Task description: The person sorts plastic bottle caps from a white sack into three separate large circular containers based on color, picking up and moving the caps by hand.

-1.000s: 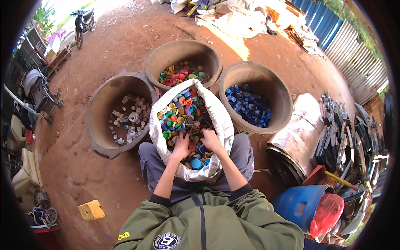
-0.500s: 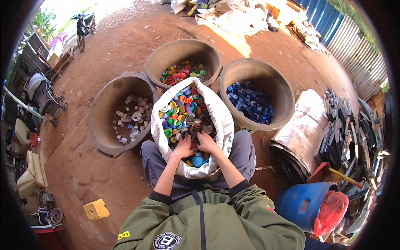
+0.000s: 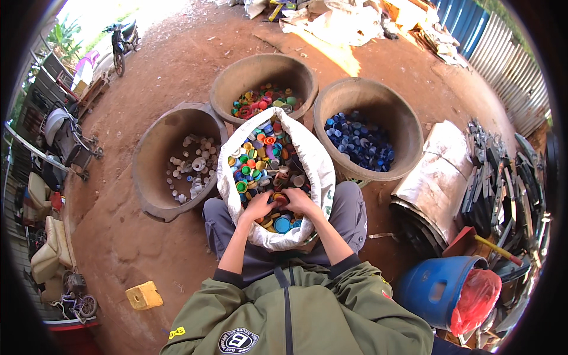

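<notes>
A white woven sack [image 3: 323, 168] stands wide-mouthed between my knees, full of mixed plastic bottle caps [image 3: 251, 163]. Both hands are inside its mouth, close together. My left hand [image 3: 259, 206] curls its fingers into the caps at the near side. Beside it, my right hand [image 3: 299, 200] has its fingers bent over reddish and dark caps; fingertips of both are partly hidden. A large blue lid [image 3: 282, 224] lies just below them. Around the sack stand a tub of white caps [image 3: 144, 171], a tub of mostly red and green caps [image 3: 219, 89] and a tub of blue caps [image 3: 412, 139].
A yellow block [image 3: 144, 295] lies on the dirt floor to the left. At right are a rolled sheet bundle [image 3: 435, 177], dark scrap strips [image 3: 494, 183], a red-bladed tool with a yellow handle [image 3: 498, 249] and a blue barrel [image 3: 423, 290] holding a red bag [image 3: 477, 299].
My hands have shifted slightly within the sack, and the caps under them have been stirred, with reddish ones now showing between the hands. The whole view has shifted a little.
</notes>
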A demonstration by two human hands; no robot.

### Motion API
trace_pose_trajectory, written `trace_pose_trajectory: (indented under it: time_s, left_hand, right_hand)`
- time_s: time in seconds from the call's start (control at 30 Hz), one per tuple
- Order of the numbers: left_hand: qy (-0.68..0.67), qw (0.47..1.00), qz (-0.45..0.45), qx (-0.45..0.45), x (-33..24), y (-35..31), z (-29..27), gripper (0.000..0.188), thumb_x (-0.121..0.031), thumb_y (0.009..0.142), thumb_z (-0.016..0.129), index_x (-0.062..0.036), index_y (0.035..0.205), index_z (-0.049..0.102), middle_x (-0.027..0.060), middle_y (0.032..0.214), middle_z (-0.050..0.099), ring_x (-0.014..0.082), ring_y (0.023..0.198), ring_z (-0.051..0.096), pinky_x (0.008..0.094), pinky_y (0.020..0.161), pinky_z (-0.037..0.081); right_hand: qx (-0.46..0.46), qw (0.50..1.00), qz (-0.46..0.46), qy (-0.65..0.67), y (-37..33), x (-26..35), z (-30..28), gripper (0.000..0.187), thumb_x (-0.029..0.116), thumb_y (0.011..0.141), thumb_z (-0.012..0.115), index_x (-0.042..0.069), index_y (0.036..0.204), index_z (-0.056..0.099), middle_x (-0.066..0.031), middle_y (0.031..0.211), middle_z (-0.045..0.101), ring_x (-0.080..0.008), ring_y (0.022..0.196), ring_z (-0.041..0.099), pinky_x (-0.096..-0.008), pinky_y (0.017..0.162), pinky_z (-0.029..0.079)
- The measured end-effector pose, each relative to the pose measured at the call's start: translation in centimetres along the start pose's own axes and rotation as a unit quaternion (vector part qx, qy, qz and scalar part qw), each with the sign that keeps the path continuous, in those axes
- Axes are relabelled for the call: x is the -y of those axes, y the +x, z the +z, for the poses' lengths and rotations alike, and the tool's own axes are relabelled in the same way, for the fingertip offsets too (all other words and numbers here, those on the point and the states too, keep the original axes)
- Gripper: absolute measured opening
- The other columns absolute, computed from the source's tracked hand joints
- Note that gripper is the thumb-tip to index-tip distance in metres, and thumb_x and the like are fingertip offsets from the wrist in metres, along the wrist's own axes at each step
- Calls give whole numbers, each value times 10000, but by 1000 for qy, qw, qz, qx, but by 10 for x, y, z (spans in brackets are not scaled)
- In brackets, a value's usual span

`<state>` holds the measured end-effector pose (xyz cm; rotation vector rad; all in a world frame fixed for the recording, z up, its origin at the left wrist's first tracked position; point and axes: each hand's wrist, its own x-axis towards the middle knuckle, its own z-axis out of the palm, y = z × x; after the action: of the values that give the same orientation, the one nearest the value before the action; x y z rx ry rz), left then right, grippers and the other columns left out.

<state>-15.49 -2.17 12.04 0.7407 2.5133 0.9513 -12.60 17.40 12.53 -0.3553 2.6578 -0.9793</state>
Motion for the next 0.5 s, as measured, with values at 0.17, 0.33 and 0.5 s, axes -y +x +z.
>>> trace_pose_trajectory:
  time_s: [0.17,0.33,0.5]
  left_hand:
    - [-218,973,-21,-77,-5,4,-4,428,-349,866,689,5,1091,600,159,964,664,279,899,634,360,827,471]
    - [-445,890,-79,-57,-34,5,-20,338,-359,963,583,-61,1122,611,-19,1087,594,91,1007,531,256,902,403]
    - [-486,858,-129,-102,-39,6,-17,336,-260,954,599,-45,1212,580,-15,1136,587,90,1051,536,255,920,407]
  right_hand:
    - [-137,972,14,189,-7,12,-8,430,255,732,790,11,1055,644,-198,941,687,-357,927,663,-396,804,511]
    - [-175,928,57,325,-11,24,-21,298,180,838,732,1,1039,604,-95,883,698,-153,868,665,-301,759,507]
    - [-195,913,23,358,-10,23,-12,230,120,887,679,-10,1049,580,-69,930,669,-111,835,637,-267,736,513]
